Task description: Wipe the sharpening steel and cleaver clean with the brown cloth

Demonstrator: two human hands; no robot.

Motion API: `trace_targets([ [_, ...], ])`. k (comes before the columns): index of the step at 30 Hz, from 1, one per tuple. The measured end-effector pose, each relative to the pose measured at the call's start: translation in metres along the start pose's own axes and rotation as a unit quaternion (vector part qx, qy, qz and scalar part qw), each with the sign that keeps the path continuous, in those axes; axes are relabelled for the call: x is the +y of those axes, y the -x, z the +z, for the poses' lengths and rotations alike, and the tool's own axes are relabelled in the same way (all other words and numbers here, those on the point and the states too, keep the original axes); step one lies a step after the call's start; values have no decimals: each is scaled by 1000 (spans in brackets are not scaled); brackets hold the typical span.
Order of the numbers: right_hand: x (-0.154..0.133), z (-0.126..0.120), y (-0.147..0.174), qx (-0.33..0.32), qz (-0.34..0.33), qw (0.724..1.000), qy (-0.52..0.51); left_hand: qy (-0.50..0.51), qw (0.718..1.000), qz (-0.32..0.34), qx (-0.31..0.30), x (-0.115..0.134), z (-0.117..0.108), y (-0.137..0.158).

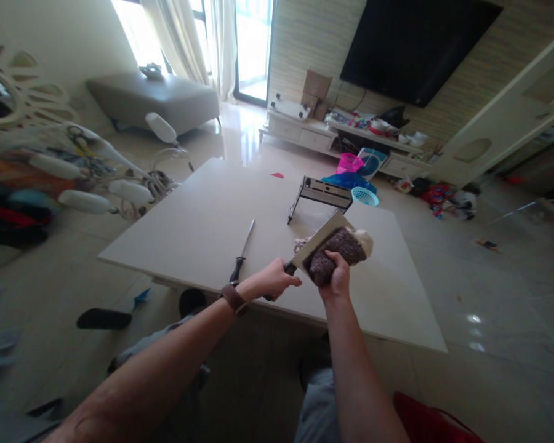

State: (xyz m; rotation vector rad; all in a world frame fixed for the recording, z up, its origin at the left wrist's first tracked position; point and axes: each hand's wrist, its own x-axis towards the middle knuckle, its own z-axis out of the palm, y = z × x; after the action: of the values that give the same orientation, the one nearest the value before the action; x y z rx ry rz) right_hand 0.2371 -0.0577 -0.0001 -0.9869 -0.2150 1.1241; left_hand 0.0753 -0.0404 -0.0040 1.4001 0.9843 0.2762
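Note:
My left hand (271, 280) is closed around the dark handle of a cleaver (320, 239), held up over the near edge of the white table (189, 221). Against the broad blade, my right hand (338, 277) presses a bunched brown cloth (346, 245) with a pale, fluffy end. The cloth covers part of the blade. Left of the cleaver, a sharpening steel (246, 246) lies on the table, its black handle toward me. Beyond the blade stands a small metal frame with a slotted top (325, 192).
A small red piece (277, 175) lies near the table's far edge. Behind the table are a blue basket (364, 196), a pink basket (349, 162) and a low TV cabinet (300, 134). A lamp with white shades (85, 201) stands at the left.

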Motion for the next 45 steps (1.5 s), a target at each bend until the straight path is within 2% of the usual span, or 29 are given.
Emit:
trace_targets([
  [3, 3, 1, -6, 20, 15, 1000, -1, -4, 1000, -11, 12, -4, 2, -7],
  [6, 6, -2, -11, 11, 17, 1000, -5, -6, 1000, -16, 20, -7, 3, -12],
  [14, 7, -4, -11, 11, -12, 1000, 12, -37, 998, -23, 43, -2, 6, -14],
  [20, 12, 7, 4, -11, -45, 998, 42, 30, 997, 22, 67, 3, 5, -12],
  [26, 19, 7, 6, -41, -76, 991, 101, 66, 995, 34, 73, 4, 1, -9],
  [34, 21, 4, 4, -66, -71, 986, 133, 65, 994, 27, 82, -4, 3, -11],
  [40, 19, 6, 6, -62, -39, 992, 104, 73, 993, 29, 85, -9, 4, -16],
  [45, 20, 6, 7, -67, -46, 991, 106, 66, 994, 18, 83, -6, 4, -14],
])
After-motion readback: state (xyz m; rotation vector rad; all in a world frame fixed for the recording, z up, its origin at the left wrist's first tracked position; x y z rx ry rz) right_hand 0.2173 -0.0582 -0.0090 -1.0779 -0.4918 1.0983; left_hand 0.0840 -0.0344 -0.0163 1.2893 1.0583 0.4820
